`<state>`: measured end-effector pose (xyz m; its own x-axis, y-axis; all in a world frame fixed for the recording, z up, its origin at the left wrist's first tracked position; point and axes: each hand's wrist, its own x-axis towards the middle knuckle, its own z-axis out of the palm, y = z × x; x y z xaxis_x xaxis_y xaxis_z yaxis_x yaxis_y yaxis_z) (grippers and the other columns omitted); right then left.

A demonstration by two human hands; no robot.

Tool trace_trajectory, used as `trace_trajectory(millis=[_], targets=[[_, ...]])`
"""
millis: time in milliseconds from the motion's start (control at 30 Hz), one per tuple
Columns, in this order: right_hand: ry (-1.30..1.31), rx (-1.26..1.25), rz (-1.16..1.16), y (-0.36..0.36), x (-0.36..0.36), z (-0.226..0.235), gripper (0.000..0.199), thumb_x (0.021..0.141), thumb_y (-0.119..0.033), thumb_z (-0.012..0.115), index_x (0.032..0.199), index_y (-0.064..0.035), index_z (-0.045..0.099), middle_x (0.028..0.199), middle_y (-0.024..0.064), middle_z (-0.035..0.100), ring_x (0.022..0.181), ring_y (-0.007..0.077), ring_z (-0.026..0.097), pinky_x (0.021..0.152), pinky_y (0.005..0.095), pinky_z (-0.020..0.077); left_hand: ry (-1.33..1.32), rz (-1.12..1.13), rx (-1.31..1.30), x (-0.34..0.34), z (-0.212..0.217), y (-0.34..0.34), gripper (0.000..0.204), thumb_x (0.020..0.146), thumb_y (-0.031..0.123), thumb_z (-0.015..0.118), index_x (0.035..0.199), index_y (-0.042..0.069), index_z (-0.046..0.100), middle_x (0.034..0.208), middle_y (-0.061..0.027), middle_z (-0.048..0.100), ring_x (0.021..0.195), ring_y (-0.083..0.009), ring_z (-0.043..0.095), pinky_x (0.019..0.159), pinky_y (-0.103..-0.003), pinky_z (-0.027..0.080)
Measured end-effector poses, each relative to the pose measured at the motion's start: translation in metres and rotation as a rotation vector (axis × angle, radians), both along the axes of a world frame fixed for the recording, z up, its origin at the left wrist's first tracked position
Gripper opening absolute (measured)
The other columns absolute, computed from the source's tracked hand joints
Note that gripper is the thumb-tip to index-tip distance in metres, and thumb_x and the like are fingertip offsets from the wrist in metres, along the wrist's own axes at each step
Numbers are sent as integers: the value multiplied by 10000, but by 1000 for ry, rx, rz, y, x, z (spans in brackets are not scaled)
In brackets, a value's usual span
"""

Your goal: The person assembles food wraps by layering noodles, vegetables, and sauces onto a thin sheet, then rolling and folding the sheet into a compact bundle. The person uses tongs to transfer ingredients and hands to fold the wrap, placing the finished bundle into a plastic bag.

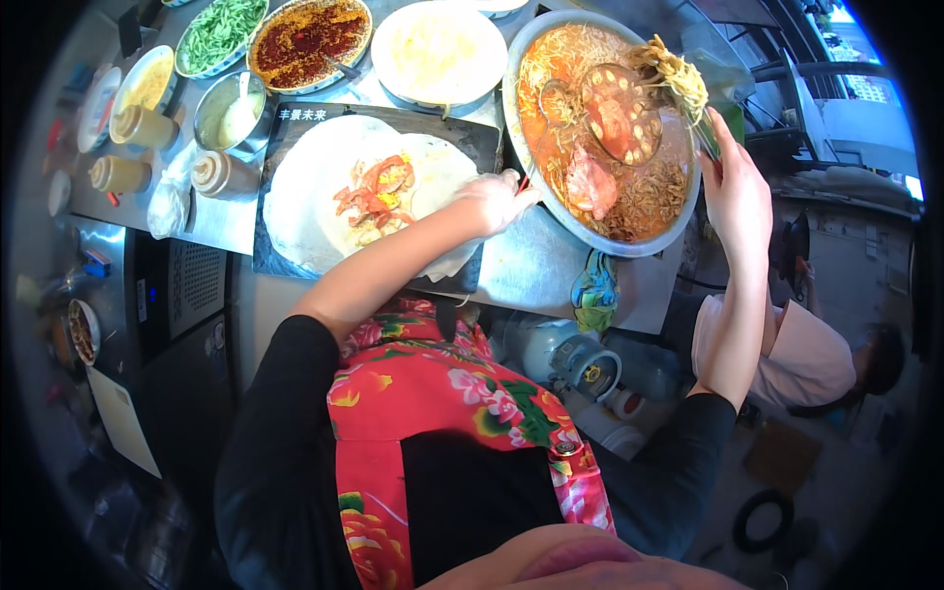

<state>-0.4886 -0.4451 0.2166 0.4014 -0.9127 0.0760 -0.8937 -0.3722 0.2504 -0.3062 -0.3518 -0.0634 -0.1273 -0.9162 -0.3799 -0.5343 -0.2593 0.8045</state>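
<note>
My right hand (736,182) is closed around metal tongs (706,138) at the right rim of a large round basin (519,147). A clump of pale yellow-brown shreds (678,77) hangs at the tips of the tongs, above the rim. The basin holds red-orange broth with shredded food, and a perforated ladle (644,138) with a reddish piece in it rests there. At the basin's left edge, my left hand (495,204) is closed on something with a bit of red showing, mostly hidden by the fingers. Left of it, a thin round wrap (305,197) lies on a dark board (280,258), topped with reddish and yellow filling (379,192).
Along the back stand dishes of green shreds (218,37), chilli sauce (310,41) and pale shreds (438,51). A metal pot (208,113) and several squeeze bottles (218,174) stand at left. A gas cylinder (580,359) is below the counter; another person (806,354) is at right.
</note>
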Motion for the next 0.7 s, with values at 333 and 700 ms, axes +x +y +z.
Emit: trace_trajectory(millis=[333,700], targets=[[-251,598,271,97,76,-119,514,940,-339,657,1419,-184,551,1086,223,692,977,362,697,850,440,548,420,113,286,135,6,173,280,1048,309,528,1108,77,671,747,-4,601,604,-90,526,542,-264,428],[33,610,389,93,114,-172,567,915,-270,673,1442,-176,488,952,164,668,891,339,699,783,456,547,700,620,121,162,-14,179,216,1024,246,573,1081,83,702,814,-21,664,658,-89,579,603,-251,478]])
